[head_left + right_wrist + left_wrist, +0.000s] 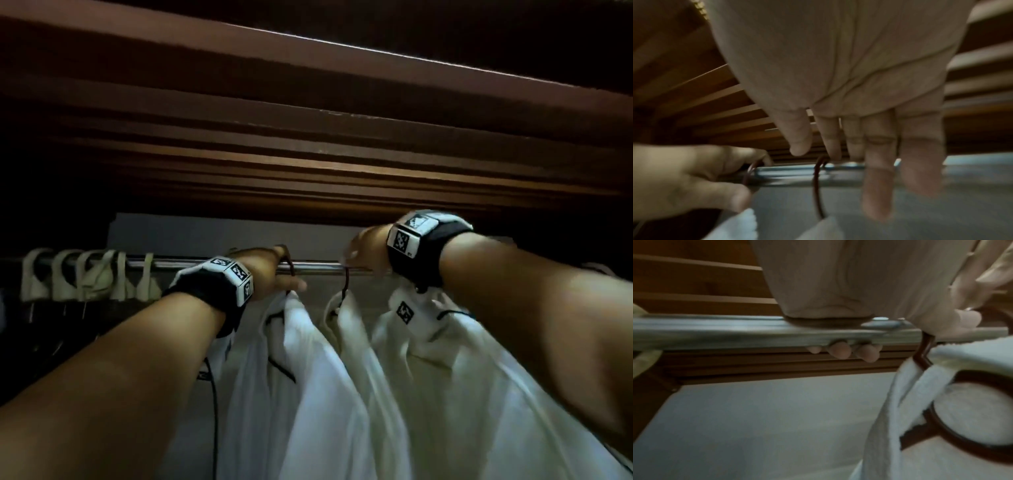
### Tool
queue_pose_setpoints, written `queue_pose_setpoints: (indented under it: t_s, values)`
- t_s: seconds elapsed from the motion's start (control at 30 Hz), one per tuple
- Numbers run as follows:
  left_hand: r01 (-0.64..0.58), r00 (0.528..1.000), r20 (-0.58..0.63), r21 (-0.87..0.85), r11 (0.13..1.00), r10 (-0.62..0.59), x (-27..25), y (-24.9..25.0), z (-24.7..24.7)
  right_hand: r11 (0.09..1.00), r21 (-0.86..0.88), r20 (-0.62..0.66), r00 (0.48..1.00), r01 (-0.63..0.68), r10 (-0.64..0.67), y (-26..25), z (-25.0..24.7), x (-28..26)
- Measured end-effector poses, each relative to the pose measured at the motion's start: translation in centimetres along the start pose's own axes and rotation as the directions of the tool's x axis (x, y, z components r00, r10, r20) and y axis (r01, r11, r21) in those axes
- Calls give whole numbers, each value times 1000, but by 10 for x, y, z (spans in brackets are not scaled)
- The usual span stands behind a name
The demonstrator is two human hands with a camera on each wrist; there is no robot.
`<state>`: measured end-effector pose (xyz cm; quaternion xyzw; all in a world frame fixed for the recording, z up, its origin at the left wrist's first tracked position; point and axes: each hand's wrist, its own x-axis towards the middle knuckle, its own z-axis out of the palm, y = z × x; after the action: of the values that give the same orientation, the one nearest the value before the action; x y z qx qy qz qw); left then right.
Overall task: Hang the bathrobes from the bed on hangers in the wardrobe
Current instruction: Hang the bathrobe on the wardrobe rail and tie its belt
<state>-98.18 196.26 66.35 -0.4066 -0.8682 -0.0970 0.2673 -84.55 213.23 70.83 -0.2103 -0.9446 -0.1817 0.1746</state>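
At rail (212, 263): left hand (270, 270) grips; bathrobes (342, 377) hung; no legible writing.

In the head view the right hand (368, 250) has its fingers hidden behind its own back, so their grip cannot be judged. The rail (315, 267) disappears behind both wrists. The bathrobes (342, 394) run off the bottom edge. The right wrist view is blurred around the hanger hook (817, 178).
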Motion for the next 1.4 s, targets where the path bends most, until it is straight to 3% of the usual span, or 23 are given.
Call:
queue_pose_setpoints:
  t_s: [0.07,0.2,0.27,0.37,0.43,0.53,0.6,0.67,0.83,1.03,1.07,1.13,1.23,1.3,1.37,1.4]
  values:
    - [50,999,5,-1,999,-50,0,3,0,976,-212,77,996,50,-34,0,9,8]
    - [98,995,6,-5,995,-98,-2,8,1,976,-165,58,989,145,-137,-4,25,16]
    - [111,994,-11,-20,994,-112,-7,12,0,983,-153,-12,995,97,-100,-1,29,21]
    - [118,992,-37,-63,991,-120,-10,18,1,998,29,-10,999,52,-52,2,28,5]
    - [128,990,-57,-74,989,-132,-8,20,3,999,27,-47,999,28,-27,16,32,6]
    - [175,980,-80,-64,982,-180,-2,21,5,1000,-29,-57,998,-9,8,63,50,50]
    - [196,978,-69,-34,980,-198,4,21,6,996,-26,10,997,-81,81,95,71,86]
    - [210,978,-11,32,977,-210,6,29,3,995,-82,57,997,-56,61,102,73,78]
    - [141,987,47,199,970,-153,21,64,-6,996,-90,-15,1000,-9,8,86,47,28]
    - [202,979,-38,52,978,-200,19,73,15,983,-164,-72,992,87,-100,92,56,38]
    - [213,976,-55,63,975,-209,17,73,16,977,-209,-43,997,53,-63,86,52,20]
    - [228,970,-116,119,966,-215,11,77,21,994,-104,-25,999,27,-30,77,43,-26]
    - [199,952,-270,190,962,-143,-3,76,39,997,-54,-239,969,49,-61,51,47,-71]
    - [106,919,-393,136,985,-44,-13,67,57,999,32,-293,956,16,-6,23,59,-88]
    - [-15,838,-543,67,998,49,-24,57,83,989,18,-174,974,149,-143,1,72,-102]
    - [-58,776,-627,39,998,70,-31,53,96,987,30,-36,987,159,-158,-4,77,-109]
